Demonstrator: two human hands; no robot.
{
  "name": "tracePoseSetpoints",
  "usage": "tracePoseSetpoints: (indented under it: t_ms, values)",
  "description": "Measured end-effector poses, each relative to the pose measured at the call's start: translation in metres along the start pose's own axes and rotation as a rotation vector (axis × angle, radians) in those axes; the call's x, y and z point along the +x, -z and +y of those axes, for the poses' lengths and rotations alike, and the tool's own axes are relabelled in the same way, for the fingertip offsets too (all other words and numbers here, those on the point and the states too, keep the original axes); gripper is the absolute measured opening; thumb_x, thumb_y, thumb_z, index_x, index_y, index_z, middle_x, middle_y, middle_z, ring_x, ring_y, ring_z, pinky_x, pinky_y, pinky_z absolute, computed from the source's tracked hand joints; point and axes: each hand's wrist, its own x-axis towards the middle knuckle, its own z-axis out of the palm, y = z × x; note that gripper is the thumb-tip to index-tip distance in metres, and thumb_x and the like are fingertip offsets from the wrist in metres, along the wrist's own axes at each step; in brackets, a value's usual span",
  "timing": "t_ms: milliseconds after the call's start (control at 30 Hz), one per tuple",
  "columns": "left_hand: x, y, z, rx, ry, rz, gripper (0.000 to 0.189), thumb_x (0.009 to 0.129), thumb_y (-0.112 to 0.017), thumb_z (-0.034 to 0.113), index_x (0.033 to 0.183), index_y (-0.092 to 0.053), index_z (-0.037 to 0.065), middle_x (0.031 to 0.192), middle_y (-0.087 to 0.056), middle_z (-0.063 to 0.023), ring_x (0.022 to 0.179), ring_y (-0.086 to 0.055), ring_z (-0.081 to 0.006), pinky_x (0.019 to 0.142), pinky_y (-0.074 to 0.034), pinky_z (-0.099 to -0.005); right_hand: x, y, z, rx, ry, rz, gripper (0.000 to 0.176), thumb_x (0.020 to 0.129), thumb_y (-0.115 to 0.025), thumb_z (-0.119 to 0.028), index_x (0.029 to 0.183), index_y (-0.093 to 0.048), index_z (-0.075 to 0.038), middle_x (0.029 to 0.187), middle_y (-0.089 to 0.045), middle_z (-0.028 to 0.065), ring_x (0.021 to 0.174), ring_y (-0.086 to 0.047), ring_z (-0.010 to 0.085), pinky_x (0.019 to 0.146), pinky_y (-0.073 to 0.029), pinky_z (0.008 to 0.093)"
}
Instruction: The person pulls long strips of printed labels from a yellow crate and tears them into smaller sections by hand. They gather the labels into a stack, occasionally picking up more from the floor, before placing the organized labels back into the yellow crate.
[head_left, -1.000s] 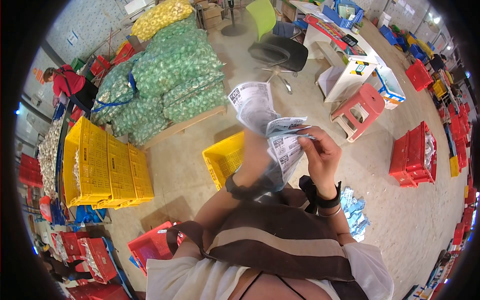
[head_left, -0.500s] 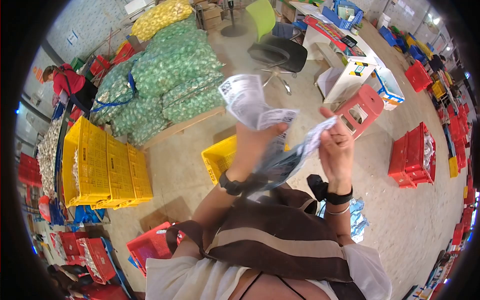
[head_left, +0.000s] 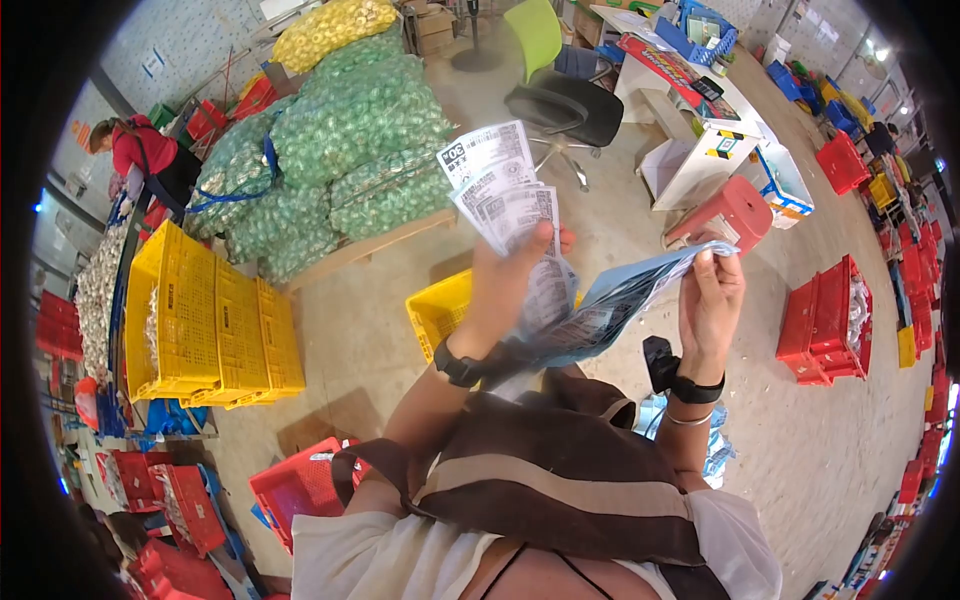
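Observation:
My left hand (head_left: 505, 285) is closed around a fan of white printed labels (head_left: 497, 165), the top one bearing a large "30". A long label strip with a bluish backing (head_left: 625, 305) sags between my two hands. Its right end is pinched between the thumb and fingers of my right hand (head_left: 712, 300). Where the strip's lower part lies near my left wrist, it is blurred. Both wrists carry black bands with small black devices. Below the labels is a yellow crate (head_left: 438, 308), partly hidden by my left hand.
Stacked yellow crates (head_left: 205, 320) and green net sacks (head_left: 350, 130) are at left. A red stool (head_left: 735, 215), white desk (head_left: 700, 165) and office chair (head_left: 565, 108) stand ahead. Red crates (head_left: 828, 320) are at right. A person in red (head_left: 140, 155) bends at far left.
My right hand has moved right, drawing the strip out wider. The labels in my left hand, curled and blurred before, now spread in a flatter fan.

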Motion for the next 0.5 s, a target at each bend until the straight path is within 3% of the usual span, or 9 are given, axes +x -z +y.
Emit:
tracePoseSetpoints:
  t_ms: [67,167,233,300,333,400,433,500]
  values:
    - [0.002,0.001,-0.006,-0.025,0.031,0.013,0.032,0.076,-0.064,0.02,0.098,-0.05,0.0,0.081,-0.058,-0.0064,0.076,-0.054,-0.0119,0.067,-0.045,-0.0255,-0.005,-0.008,0.005,-0.031,0.001,-0.026,0.019,0.081,-0.054,-0.005,0.099,-0.054,0.002,0.101,-0.053,0.0071,0.09,-0.047,0.0096,0.077,-0.037,0.0236]
    - [0.004,-0.002,-0.022,0.096,-0.055,0.107,0.035,0.071,-0.069,0.016,0.097,-0.051,0.0,0.082,-0.058,-0.0057,0.074,-0.055,-0.0122,0.067,-0.045,-0.0259,-0.015,-0.028,0.012,-0.088,-0.077,-0.094,0.021,0.081,-0.053,-0.003,0.101,-0.054,0.003,0.095,-0.056,0.0043,0.082,-0.051,0.0083,0.072,-0.039,0.021]
    - [0.004,-0.005,-0.022,0.094,-0.008,0.071,0.035,0.07,-0.07,0.013,0.096,-0.051,0.0,0.083,-0.058,-0.0058,0.074,-0.055,-0.0123,0.066,-0.046,-0.0256,-0.019,-0.038,0.016,-0.15,-0.095,-0.126,0.022,0.08,-0.054,-0.001,0.102,-0.054,0.003,0.091,-0.057,0.0021,0.077,-0.052,0.0069,0.068,-0.04,0.019]
    - [0.001,-0.012,-0.016,0.042,0.036,0.009,0.034,0.067,-0.071,0.007,0.095,-0.052,-0.001,0.084,-0.057,-0.0067,0.075,-0.056,-0.0122,0.065,-0.047,-0.0246,-0.021,-0.045,0.015,-0.214,-0.145,-0.149,0.013,0.081,-0.053,-0.004,0.09,-0.056,0.003,0.1,-0.054,0.0105,0.088,-0.053,0.0164,0.081,-0.041,0.0294]
    - [-0.001,-0.015,-0.016,0.043,0.036,0.008,0.034,0.067,-0.071,0.007,0.095,-0.052,-0.001,0.084,-0.057,-0.0067,0.075,-0.056,-0.0122,0.065,-0.047,-0.0246,-0.021,-0.047,0.015,-0.213,-0.145,-0.149,0.013,0.081,-0.053,-0.004,0.09,-0.056,0.003,0.1,-0.054,0.0105,0.088,-0.053,0.0164,0.081,-0.041,0.0294]
    - [-0.005,-0.021,-0.018,-0.067,0.046,0.007,0.035,0.067,-0.071,0.004,0.096,-0.051,-0.002,0.084,-0.057,-0.0075,0.077,-0.056,-0.0121,0.065,-0.047,-0.0238,-0.022,-0.049,0.016,-0.428,-0.137,-0.075,0.012,0.082,-0.053,-0.005,0.09,-0.057,0.003,0.09,-0.058,0.0055,0.079,-0.052,0.0105,0.071,-0.041,0.0229]
    - [-0.005,-0.019,-0.021,0.03,-0.012,-0.008,0.036,0.069,-0.07,0.009,0.098,-0.05,-0.001,0.084,-0.057,-0.0071,0.075,-0.056,-0.012,0.066,-0.047,-0.0252,-0.021,-0.05,0.018,-0.454,-0.073,-0.048,0.011,0.083,-0.053,-0.005,0.089,-0.058,0.002,0.081,-0.058,0.0017,0.072,-0.05,0.0067,0.065,-0.039,0.0187]
    - [-0.002,-0.013,-0.026,0.072,-0.047,0.01,0.037,0.071,-0.069,0.014,0.099,-0.05,-0.001,0.084,-0.057,-0.0071,0.075,-0.055,-0.012,0.066,-0.046,-0.0259,-0.018,-0.039,0.022,-0.363,-0.042,0.029,0.011,0.081,-0.055,-0.004,0.089,-0.059,0.002,0.079,-0.058,0.0002,0.069,-0.05,0.0049,0.062,-0.039,0.0178]
